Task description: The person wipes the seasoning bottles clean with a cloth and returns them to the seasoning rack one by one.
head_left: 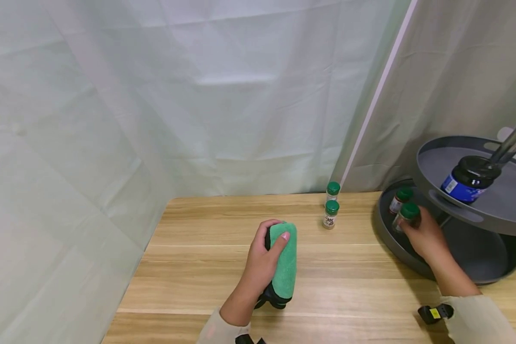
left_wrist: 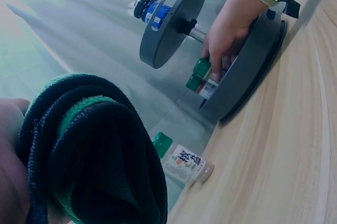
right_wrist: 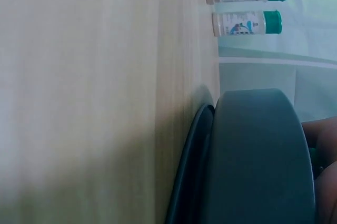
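My left hand (head_left: 262,260) grips a folded green cloth (head_left: 286,263) with dark edging, held over the table; in the left wrist view its rolled dark and green layers fill the lower left. At the right, my right hand (head_left: 425,236) reaches into the lower tray (head_left: 468,255) of a grey two-tier stand and holds a green-capped spice jar (head_left: 406,214) by its side. Just behind it in that tray is a second green-capped jar (head_left: 400,200). In the right wrist view the tray wall (right_wrist: 260,155) hides most of that hand.
Two more green-capped spice jars (head_left: 330,215) stand near the table's back edge. The stand's upper tray (head_left: 438,167) overhangs the right forearm and carries a dark jar with a blue label (head_left: 468,184). Pale curtains (head_left: 249,95) hang behind the wooden table (head_left: 189,267).
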A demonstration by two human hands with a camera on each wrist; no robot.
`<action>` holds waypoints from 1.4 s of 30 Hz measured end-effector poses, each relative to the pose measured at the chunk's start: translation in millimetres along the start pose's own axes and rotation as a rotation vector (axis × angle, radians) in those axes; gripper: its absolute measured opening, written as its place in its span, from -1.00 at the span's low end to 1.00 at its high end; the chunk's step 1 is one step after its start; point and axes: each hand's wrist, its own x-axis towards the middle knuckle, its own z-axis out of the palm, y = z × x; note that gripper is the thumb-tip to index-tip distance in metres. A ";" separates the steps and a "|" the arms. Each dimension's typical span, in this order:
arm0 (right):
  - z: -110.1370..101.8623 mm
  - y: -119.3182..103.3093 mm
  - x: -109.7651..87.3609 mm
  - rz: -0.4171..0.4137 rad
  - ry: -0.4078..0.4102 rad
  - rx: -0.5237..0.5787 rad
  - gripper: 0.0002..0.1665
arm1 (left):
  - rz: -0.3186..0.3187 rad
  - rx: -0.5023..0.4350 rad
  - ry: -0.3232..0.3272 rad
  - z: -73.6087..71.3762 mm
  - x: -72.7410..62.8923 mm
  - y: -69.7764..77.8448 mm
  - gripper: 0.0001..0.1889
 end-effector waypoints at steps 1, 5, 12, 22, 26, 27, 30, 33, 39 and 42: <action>0.2 -0.1 1.7 0.006 -0.007 0.006 -0.41 | 0.000 0.000 0.001 0.1 -0.1 0.0 -0.64; 0.7 -1.5 6.9 0.041 -0.033 0.022 -0.35 | -0.005 0.000 0.004 0.5 -0.5 0.1 -0.64; 1.0 -4.0 13.0 0.089 -0.061 0.029 -0.30 | -0.010 -0.003 -0.004 1.2 -0.7 -1.1 -0.63; 0.4 -17.5 2.4 0.186 0.151 0.203 -0.27 | -0.013 0.011 -0.005 0.4 -0.7 0.6 -0.62; 3.6 -32.1 -10.1 0.162 0.230 0.239 -0.47 | -0.012 0.008 -0.005 0.8 -0.4 1.0 -0.62; 4.7 -35.7 -12.8 0.139 0.228 0.240 -0.50 | -0.011 0.007 -0.004 0.9 -0.3 0.9 -0.62; 10.2 -47.1 -19.3 0.053 0.192 0.247 -0.55 | -0.006 0.004 -0.003 1.0 0.0 0.3 -0.62; 18.4 -58.3 -23.4 -0.034 0.138 0.261 -0.56 | -0.004 0.002 -0.003 1.1 0.1 0.1 -0.63; 38.6 -74.6 -24.4 -0.126 -0.031 0.303 -0.50 | -0.012 0.003 -0.005 1.3 0.0 0.2 -0.62; 50.3 -79.5 -20.8 -0.107 -0.101 0.338 -0.45 | -0.014 0.002 -0.005 1.2 0.4 -0.5 -0.62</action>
